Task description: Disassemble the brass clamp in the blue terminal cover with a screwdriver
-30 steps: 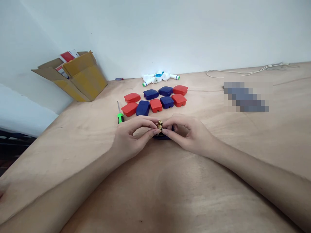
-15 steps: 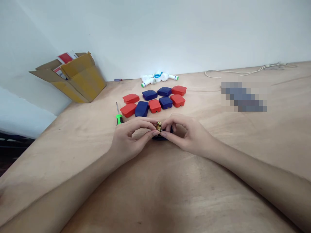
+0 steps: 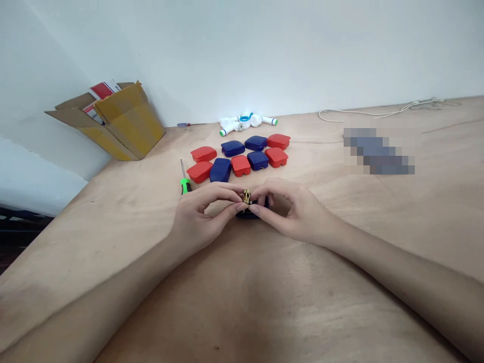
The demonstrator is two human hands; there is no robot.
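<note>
My left hand (image 3: 200,214) and my right hand (image 3: 293,209) meet at the middle of the wooden table (image 3: 242,302). Both pinch a small brass-coloured metal part (image 3: 246,196) between thumb and fingertips. Just under the part lies a dark blue plastic case (image 3: 247,213), mostly hidden by my fingers. Behind my hands lie several red and blue plastic cases (image 3: 241,156) in two rows. A green-handled screwdriver (image 3: 185,179) lies just left of them, close to my left hand.
An open yellow cardboard box (image 3: 113,121) lies on its side at the back left. White plastic fittings (image 3: 245,122) sit by the wall. A pale cable (image 3: 378,112) runs along the back right. A blurred-out patch (image 3: 380,151) is on the right.
None beyond a slight shift of the camera; both hands keep pinching the brass part in the same place.
</note>
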